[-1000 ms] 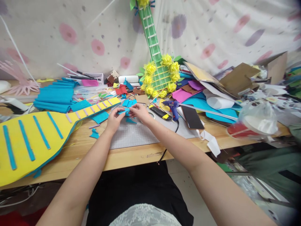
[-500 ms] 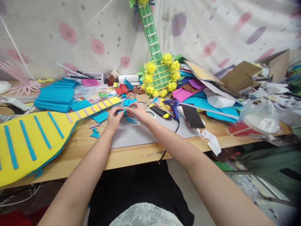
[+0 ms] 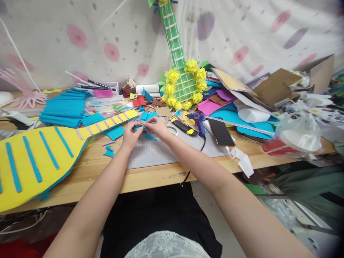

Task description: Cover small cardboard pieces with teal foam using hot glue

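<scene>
Over the grey cutting mat (image 3: 153,154), my two hands are held close together with their fingers pinched. My left hand (image 3: 130,136) and my right hand (image 3: 158,127) both grip a small piece of blue paper (image 3: 138,127), mostly covered by the fingers. More blue paper scraps (image 3: 115,133) lie around them. To the left rests a yellow model instrument (image 3: 37,161), shaped like a lute, with blue strips on its body and lilac bars along its neck. A utility knife (image 3: 184,127) and a roll of white tape (image 3: 172,130) are just right of my right hand.
A purple glue gun (image 3: 198,123) stands beside a phone (image 3: 221,132). Behind, a green model guitar (image 3: 176,53) ringed with yellow paper flowers leans on the curtain. Crepe paper (image 3: 64,109), cardboard (image 3: 276,87) and a bagged tub (image 3: 292,138) crowd the wooden table (image 3: 150,177).
My hands stay at nearly the same place, pinched on the blue paper, with only slight finger movement. The camera view has shifted very slightly.
</scene>
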Tool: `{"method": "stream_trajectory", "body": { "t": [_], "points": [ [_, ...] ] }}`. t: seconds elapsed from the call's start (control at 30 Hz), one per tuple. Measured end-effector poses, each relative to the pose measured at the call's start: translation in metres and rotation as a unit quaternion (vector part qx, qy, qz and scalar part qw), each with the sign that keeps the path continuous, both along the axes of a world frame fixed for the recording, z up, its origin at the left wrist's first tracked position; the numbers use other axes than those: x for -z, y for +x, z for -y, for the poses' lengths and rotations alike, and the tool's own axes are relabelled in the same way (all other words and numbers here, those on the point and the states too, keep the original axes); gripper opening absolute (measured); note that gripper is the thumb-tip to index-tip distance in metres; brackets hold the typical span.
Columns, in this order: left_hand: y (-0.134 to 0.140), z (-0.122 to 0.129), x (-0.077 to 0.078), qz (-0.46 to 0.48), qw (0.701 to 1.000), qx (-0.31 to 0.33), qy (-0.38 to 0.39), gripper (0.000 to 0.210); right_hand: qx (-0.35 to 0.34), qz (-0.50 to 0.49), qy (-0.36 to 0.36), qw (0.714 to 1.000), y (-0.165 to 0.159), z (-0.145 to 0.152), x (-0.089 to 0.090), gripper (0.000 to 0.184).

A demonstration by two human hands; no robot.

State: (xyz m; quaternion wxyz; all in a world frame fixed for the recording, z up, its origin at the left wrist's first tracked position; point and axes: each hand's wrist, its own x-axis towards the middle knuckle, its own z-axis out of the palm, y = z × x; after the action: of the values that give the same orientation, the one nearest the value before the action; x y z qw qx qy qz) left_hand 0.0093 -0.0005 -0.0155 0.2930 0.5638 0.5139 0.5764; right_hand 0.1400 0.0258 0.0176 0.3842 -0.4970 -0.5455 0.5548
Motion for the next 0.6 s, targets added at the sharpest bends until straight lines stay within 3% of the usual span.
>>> {"method": "stream_trajectory", "body": {
  "t": [0.1,0.2,0.33,0.4,0.5,0.57,0.6],
  "points": [
    [0.0,-0.001,0.002,0.014,1.0,-0.007,-0.015,0.012,0.006,0.006,0.004,1.0,0.001,-0.002,0.001,0.025],
    [0.0,-0.003,0.003,0.027,0.997,-0.061,-0.048,0.01,0.029,0.033,0.015,0.999,0.014,-0.006,0.001,0.017],
    [-0.003,-0.006,0.005,0.043,0.988,-0.132,-0.062,0.011,0.041,0.192,0.053,0.979,0.068,-0.003,-0.008,0.012],
    [-0.004,-0.007,0.006,0.043,0.986,-0.149,-0.055,0.012,0.025,0.341,0.079,0.937,0.104,0.005,-0.017,0.017],
    [-0.005,-0.01,0.008,0.036,0.985,-0.161,-0.041,0.012,0.034,0.562,0.064,0.824,0.154,0.022,-0.033,0.029],
    [-0.005,-0.011,0.009,0.031,0.985,-0.168,-0.038,0.013,0.051,0.635,0.03,0.771,0.177,0.03,-0.039,0.033],
    [-0.006,-0.011,0.01,0.029,0.984,-0.171,-0.039,0.014,0.063,0.644,0.021,0.762,0.184,0.032,-0.039,0.035]
  ]
}}
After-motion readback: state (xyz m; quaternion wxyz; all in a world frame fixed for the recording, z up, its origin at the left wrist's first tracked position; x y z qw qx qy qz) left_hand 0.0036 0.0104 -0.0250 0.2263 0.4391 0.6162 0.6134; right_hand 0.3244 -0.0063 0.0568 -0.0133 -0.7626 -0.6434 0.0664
